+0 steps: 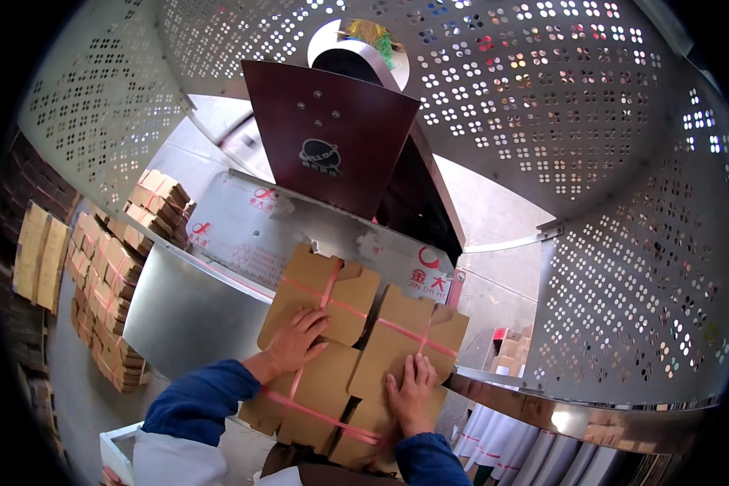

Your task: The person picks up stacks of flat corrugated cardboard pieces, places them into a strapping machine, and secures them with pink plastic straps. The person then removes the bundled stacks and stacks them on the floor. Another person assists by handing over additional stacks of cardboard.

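Bundles of flat brown cardboard lie side by side in front of me on a metal work surface, bound with crossing pink straps. My left hand rests on the left bundles with its fingers stretched out, close to a strap. On the right-hand bundle, my right hand lies with fingers extended just below another strap. A narrow dark gap separates the left and right bundles. Neither hand grips anything that I can see. The lower edges of the nearest cardboard are partly hidden by my clothing and right sleeve.
A dark red panel on a machine arm rises beyond the bundles. Perforated metal guards curve around the far side and right. More strapped cardboard stacks stand on the floor at left. White rolls are at lower right.
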`<act>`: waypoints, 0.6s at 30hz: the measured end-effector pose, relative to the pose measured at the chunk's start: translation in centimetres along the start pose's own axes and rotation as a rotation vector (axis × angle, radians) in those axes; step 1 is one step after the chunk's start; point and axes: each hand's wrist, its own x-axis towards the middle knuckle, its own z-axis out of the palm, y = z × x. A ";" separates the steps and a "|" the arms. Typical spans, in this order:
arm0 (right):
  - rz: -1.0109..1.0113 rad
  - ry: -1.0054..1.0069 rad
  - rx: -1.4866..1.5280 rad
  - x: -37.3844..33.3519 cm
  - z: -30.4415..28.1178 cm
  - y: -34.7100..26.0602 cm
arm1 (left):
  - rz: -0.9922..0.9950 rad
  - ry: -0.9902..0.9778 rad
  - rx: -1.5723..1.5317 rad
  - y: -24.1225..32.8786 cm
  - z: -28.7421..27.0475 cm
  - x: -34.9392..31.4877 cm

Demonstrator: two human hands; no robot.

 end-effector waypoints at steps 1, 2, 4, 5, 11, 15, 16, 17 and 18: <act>0.003 0.000 -0.011 -0.1 -0.1 0.0 | 0.006 -0.006 -0.010 0.1 0.1 0.1; 0.004 -0.007 -0.007 -0.1 -0.1 0.0 | 0.000 -0.008 -0.032 0.0 0.1 0.1; 0.002 -0.016 0.001 0.5 -0.4 -0.2 | -0.013 -0.005 -0.070 -0.1 0.1 0.2; 0.001 0.001 0.000 0.6 -0.3 -0.2 | -0.011 -0.007 -0.064 -0.2 0.1 0.3; 0.003 0.036 -0.009 0.5 0.3 0.5 | -0.022 -0.015 -0.040 -0.1 0.7 0.4; 0.003 0.043 0.004 0.3 0.4 0.7 | -0.020 -0.011 -0.058 -0.2 1.0 0.3; 0.003 0.042 0.010 0.3 0.4 0.7 | -0.021 -0.011 -0.058 -0.2 1.1 0.2; 0.007 0.039 0.006 0.2 0.4 0.6 | -0.018 -0.008 -0.062 -0.2 1.2 0.1; 0.005 0.037 0.008 0.3 0.5 0.5 | -0.020 -0.004 -0.058 -0.3 1.2 0.0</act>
